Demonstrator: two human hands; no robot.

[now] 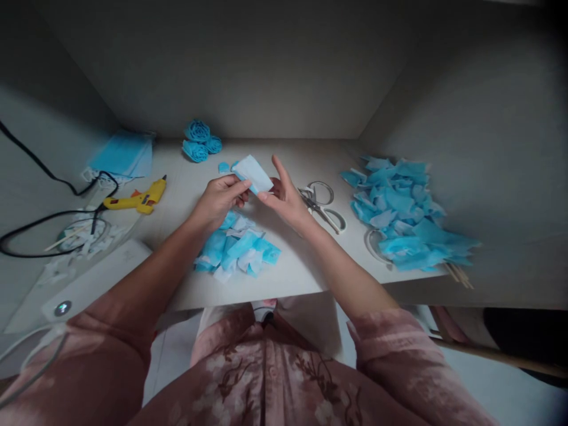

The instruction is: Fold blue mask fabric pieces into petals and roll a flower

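Note:
A small folded piece of pale blue mask fabric (254, 171) is held up over the table in front of me. My left hand (222, 198) pinches its lower left edge between thumb and fingers. At its lower right corner, my right hand (287, 198) has the thumb in front and fingers partly hidden behind, the index finger stretched upward. Below my hands lies a loose heap of cut blue and white fabric pieces (242, 248). Just right of my right hand rest scissors (320, 207) with pale handles. Two small blue bits (223, 168) lie behind the left hand, partly covered.
Several rolled blue fabric roses (196, 142) sit at the back. On the left are flat blue masks (122, 155), a yellow glue gun (137, 198) with a black cord, and a white box (100, 281). A large blue fabric pile (399, 201) and wooden sticks (459, 276) occupy the right.

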